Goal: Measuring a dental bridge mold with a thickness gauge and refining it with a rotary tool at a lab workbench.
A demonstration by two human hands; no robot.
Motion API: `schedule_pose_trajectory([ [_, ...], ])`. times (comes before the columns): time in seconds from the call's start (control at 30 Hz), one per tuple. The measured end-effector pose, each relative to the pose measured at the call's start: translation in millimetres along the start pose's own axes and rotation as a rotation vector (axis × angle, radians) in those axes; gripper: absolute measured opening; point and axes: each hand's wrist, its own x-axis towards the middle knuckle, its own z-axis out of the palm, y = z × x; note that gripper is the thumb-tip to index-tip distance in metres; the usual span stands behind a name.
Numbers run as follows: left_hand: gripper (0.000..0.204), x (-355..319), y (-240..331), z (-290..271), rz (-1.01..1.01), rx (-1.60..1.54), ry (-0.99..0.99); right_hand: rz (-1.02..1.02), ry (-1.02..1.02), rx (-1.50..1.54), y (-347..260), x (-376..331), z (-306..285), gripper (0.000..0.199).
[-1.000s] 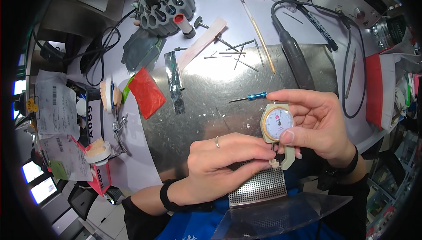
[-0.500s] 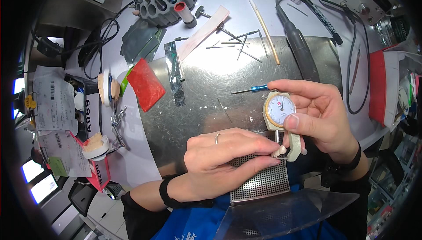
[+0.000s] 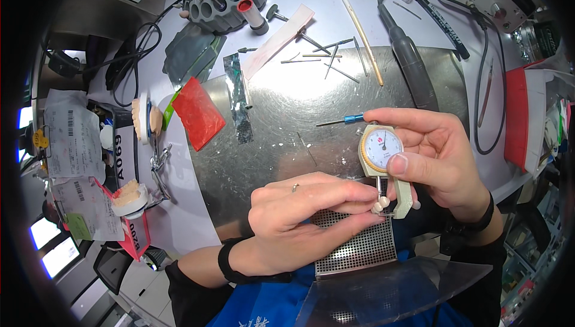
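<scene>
In my right hand (image 3: 440,159) is a dial thickness gauge (image 3: 382,149), its round white face turned up, with my thumb on the side of the case. A small white tooth-shaped dental crown piece (image 3: 381,205) sits at the gauge's jaws, pinched by the thumb and fingertips of my left hand (image 3: 311,216). Whether both jaw tips touch it, I cannot tell. Just left of the dial, a thin blue-handled driver (image 3: 341,120) points away from my right index finger; whether it is held by that hand is unclear.
A perforated metal plate (image 3: 353,249) and a clear shield (image 3: 389,294) lie below my hands. A dental model on an articulator (image 3: 157,162) stands left, near a red sheet (image 3: 199,114). Loose burs (image 3: 332,57), a brush (image 3: 356,24), a handpiece (image 3: 407,63) and a bur holder (image 3: 224,0) lie farther back.
My left fingers have shifted slightly, and the crown piece has turned at the gauge's jaws so more of it shows. The right hand and gauge stay almost in place.
</scene>
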Motion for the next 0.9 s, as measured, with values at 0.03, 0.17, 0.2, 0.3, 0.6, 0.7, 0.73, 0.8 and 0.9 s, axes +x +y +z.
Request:
schedule_pose_trajectory([
  [0.03,0.031,-0.3,1.2,0.3,-0.032,-0.006,0.005,0.002,0.002,-0.001,0.1,0.2,0.1,0.050],
  [0.17,0.031,-0.5,1.3,0.3,-0.035,0.003,0.002,0.004,0.005,0.002,-0.2,-0.2,0.6,0.050],
  [0.2,0.031,-0.9,0.3,1.2,-0.019,-0.006,0.017,0.000,0.004,-0.003,-0.6,-0.4,0.9,0.050],
  [0.3,0.033,-0.7,-1.4,-1.1,0.001,-0.003,0.002,-0.002,0.003,-0.012,-1.5,-0.2,0.6,0.050],
  [0.6,0.044,1.0,-5.1,-0.5,0.037,0.046,-0.007,-0.018,-0.020,-0.028,-4.3,-1.6,-0.1,0.050],
  [0.7,0.045,2.0,-4.5,0.8,0.031,0.039,-0.012,-0.029,-0.026,-0.020,-3.4,-2.5,-0.2,0.050],
  [0.73,0.044,2.4,-4.5,1.1,0.023,0.031,-0.019,-0.024,-0.024,-0.022,-3.2,-2.6,-0.2,0.050],
  [0.8,0.044,1.4,-4.5,0.3,0.017,0.030,-0.031,-0.034,-0.033,-0.033,-1.1,-2.2,-1.5,0.051],
  [0.9,0.044,-0.7,-3.6,-1.6,-0.003,0.021,-0.049,-0.036,-0.040,-0.029,-3.2,-1.9,-0.6,0.052],
])
